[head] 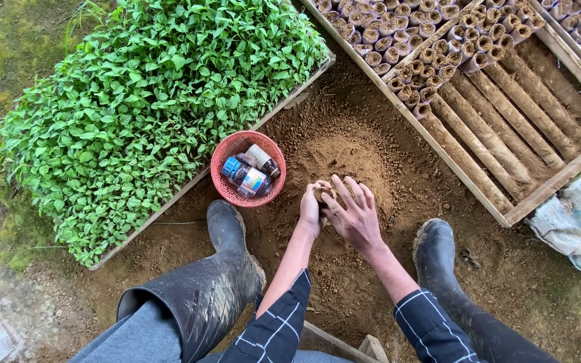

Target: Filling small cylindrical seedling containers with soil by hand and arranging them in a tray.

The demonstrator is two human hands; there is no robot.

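We see both hands down at the near edge of the soil mound (344, 144), between two black rubber boots (226, 269). Left hand (311, 208): grip clenched around a small soil-filled tube (323, 191), held upright just above the mound's edge. Right hand (354, 215): grip released, fingers spread flat, palm down, touching the tube's side and the loose soil beside it. Both forearms come out of dark checked sleeves (284, 323).

Around the hands:
- Red plastic basket (226, 191) just left of the left hand, on the dirt; it holds a few small bottles (247, 178). We can't tell the contents.
- Big wooden tray of dense green seedlings (142, 101) left of the basket, its edge touching or nearly touching the basket; we can't tell which.
- Wooden frame (553, 185) to the upper right of the mound, part filled with upright soil tubes (432, 40), the rest showing long ridged rows of packed soil.
- Pale plastic sack (579, 222) at the far right, just beside the frame's corner.
- Mossy ground along the left side.
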